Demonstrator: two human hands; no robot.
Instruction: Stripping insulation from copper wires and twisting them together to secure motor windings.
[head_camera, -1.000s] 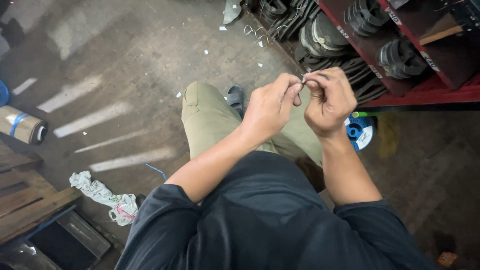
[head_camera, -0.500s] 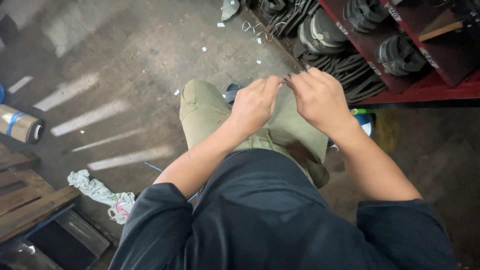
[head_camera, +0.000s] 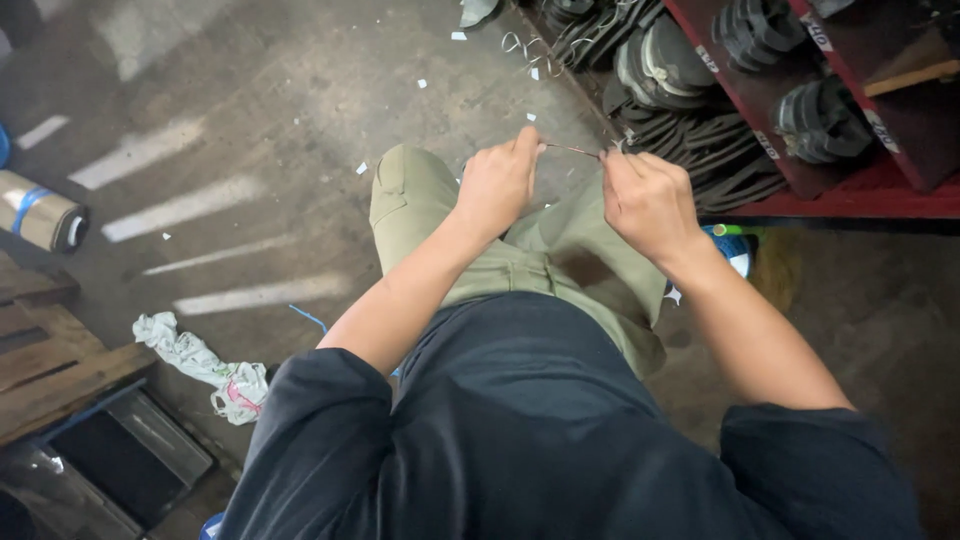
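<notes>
Pinching a thin wire (head_camera: 572, 151) taut between my left hand (head_camera: 497, 186) and right hand (head_camera: 648, 196) above my knee, both grips closed on its ends, I judge the straightening only partly done.

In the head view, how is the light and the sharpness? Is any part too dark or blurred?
Head view: the left hand and right hand are sharp and evenly lit, and the thin wire between them stays readable; pale light streaks cross the concrete floor; the lower right corner is dark; straight edges bow slightly, as with a wide lens.
</notes>
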